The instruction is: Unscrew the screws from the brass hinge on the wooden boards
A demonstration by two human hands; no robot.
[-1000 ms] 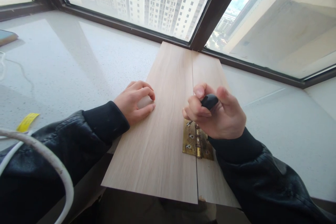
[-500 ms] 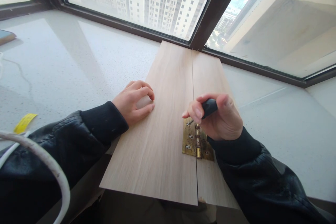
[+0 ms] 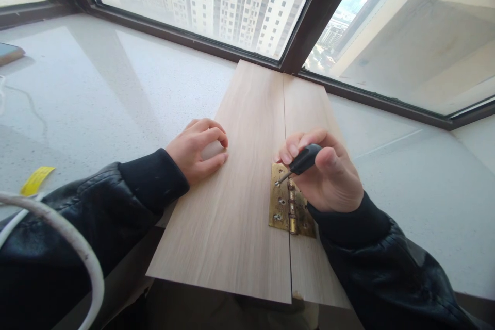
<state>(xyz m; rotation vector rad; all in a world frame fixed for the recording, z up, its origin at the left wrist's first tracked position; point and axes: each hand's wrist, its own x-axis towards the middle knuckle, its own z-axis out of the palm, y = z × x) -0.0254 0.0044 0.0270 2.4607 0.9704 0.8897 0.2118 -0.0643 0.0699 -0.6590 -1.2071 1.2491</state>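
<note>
My right hand (image 3: 330, 172) holds a short screwdriver (image 3: 305, 159) by its black handle, fingers curled along it and the thumb raised off. Its thin shaft slants down to a screw in the left leaf of a brass hinge (image 3: 275, 206). The hinge spans the seam between a wide wooden board (image 3: 228, 227) and a narrower board (image 3: 309, 103); my right hand hides part of its right leaf. Over the wide board's left edge rests my left hand (image 3: 199, 150), fingers loosely bent, a gap between thumb and forefinger, nothing visible inside.
The boards lie on a speckled white sill (image 3: 116, 87), their near ends jutting past its front edge. Dark window frames (image 3: 185, 38) stand behind. At left are a white cable (image 3: 87, 255), a yellow tag (image 3: 36, 180) and a phone-like object (image 3: 10, 54).
My right hand has shifted slightly right and rolled, with its thumb lifting from the screwdriver handle. More of the screwdriver and the hinge's top shows. My left hand stays put.
</note>
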